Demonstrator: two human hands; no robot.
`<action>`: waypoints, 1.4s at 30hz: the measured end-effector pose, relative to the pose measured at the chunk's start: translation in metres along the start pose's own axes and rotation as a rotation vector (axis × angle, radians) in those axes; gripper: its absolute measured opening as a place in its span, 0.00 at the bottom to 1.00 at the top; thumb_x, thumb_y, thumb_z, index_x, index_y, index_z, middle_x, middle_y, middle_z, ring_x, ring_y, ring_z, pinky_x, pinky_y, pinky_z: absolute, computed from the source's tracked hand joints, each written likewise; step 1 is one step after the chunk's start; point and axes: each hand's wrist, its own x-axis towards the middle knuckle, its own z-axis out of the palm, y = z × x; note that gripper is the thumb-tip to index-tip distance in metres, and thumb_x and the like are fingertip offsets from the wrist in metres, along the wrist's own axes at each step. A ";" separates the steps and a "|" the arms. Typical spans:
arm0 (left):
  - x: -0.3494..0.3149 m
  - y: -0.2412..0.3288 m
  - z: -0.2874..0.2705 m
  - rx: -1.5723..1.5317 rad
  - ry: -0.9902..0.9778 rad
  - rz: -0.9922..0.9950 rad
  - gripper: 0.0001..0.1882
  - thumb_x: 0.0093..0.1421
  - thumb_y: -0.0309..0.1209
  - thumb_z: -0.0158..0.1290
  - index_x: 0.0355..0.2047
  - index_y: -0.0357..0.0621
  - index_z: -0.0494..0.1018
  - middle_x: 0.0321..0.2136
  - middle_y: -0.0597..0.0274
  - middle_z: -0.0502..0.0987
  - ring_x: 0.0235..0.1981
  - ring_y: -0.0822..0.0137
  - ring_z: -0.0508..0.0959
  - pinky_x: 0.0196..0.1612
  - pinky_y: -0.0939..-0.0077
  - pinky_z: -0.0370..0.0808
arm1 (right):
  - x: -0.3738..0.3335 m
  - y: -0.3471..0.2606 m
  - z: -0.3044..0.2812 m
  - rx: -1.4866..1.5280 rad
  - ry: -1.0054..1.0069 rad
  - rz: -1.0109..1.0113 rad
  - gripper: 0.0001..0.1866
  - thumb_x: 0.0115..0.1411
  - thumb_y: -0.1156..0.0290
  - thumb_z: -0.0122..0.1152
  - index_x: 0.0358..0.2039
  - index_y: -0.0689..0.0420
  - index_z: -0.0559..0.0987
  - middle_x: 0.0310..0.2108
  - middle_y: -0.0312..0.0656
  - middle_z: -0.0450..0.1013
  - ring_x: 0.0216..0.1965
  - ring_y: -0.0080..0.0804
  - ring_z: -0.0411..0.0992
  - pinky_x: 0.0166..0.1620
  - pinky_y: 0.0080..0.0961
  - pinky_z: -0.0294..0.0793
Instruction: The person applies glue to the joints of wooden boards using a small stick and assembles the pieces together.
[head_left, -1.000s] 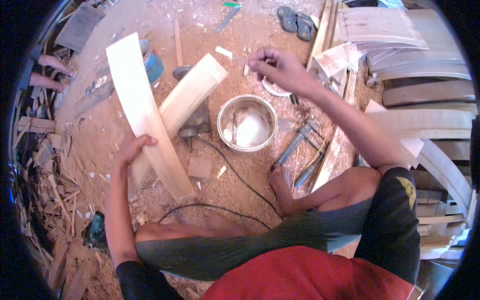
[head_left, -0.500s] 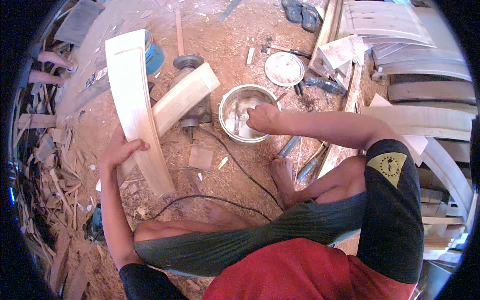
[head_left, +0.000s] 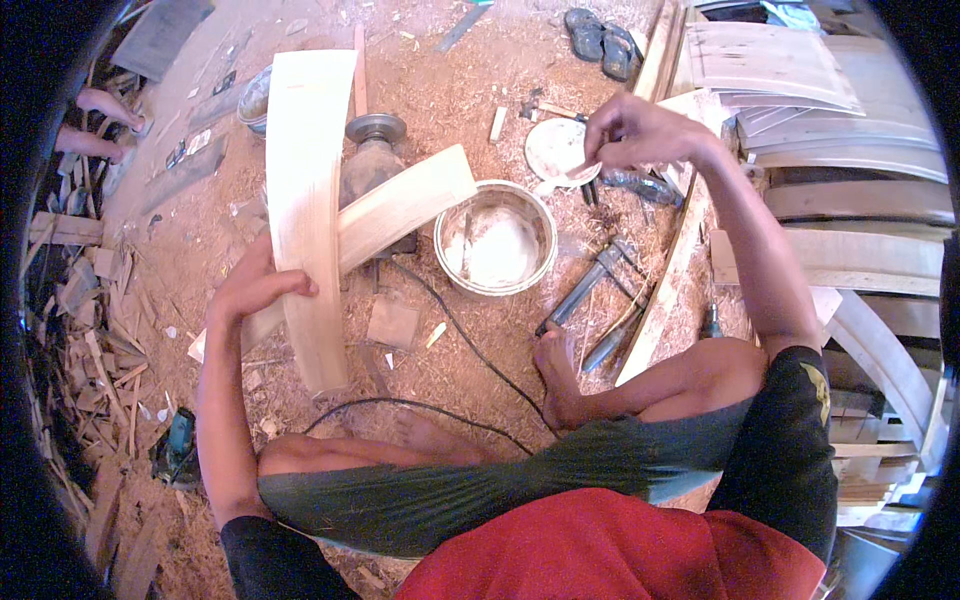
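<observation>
My left hand (head_left: 258, 286) is closed round the edge of a long, pale curved wooden board (head_left: 310, 160), which it holds upright at a tilt. A second pale board (head_left: 405, 212) crosses behind the first. My right hand (head_left: 640, 135) is raised beyond the bucket's right side, fingers pinched on a thin stick-like spatula (head_left: 552, 184) with a whitish end that points toward the bucket. Below that end stands a round white bucket (head_left: 549, 255) holding whitish paste, with another thin stick inside it. A round lid (head_left: 552, 150) smeared white lies partly behind my right hand.
A grinder-like machine (head_left: 370, 170) stands behind the boards, and a black cord (head_left: 450, 300) runs toward my legs. Clamps (head_left: 585, 285), a hammer (head_left: 560, 110) and sandals (head_left: 602, 42) lie on the right. Curved boards (head_left: 840, 185) are stacked far right; wood scraps (head_left: 90, 350) heap up left.
My right hand has lifted out of the bucket and moved up and right with the spatula. The boards in my left hand have shifted to the right.
</observation>
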 end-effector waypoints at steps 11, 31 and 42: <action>0.003 0.038 0.011 0.095 -0.168 0.040 0.31 0.38 0.33 0.66 0.44 0.32 0.75 0.37 0.52 0.81 0.39 0.64 0.79 0.44 0.69 0.75 | 0.044 -0.092 -0.040 -0.111 0.507 -0.362 0.07 0.62 0.71 0.62 0.39 0.59 0.83 0.29 0.32 0.76 0.30 0.15 0.71 0.33 0.16 0.69; -0.009 0.040 0.014 0.163 -0.209 0.116 0.34 0.36 0.40 0.68 0.44 0.35 0.76 0.38 0.47 0.80 0.41 0.56 0.79 0.47 0.65 0.74 | 0.089 -0.082 -0.016 -0.552 0.706 -0.715 0.08 0.60 0.72 0.62 0.40 0.58 0.83 0.38 0.43 0.74 0.39 0.41 0.74 0.42 0.33 0.74; -0.013 0.031 0.007 0.248 -0.217 0.047 0.33 0.35 0.39 0.67 0.43 0.35 0.77 0.39 0.47 0.80 0.42 0.56 0.79 0.47 0.65 0.74 | 0.069 -0.082 -0.028 -0.454 0.682 -0.593 0.09 0.59 0.74 0.63 0.40 0.56 0.83 0.38 0.42 0.74 0.41 0.38 0.75 0.44 0.32 0.75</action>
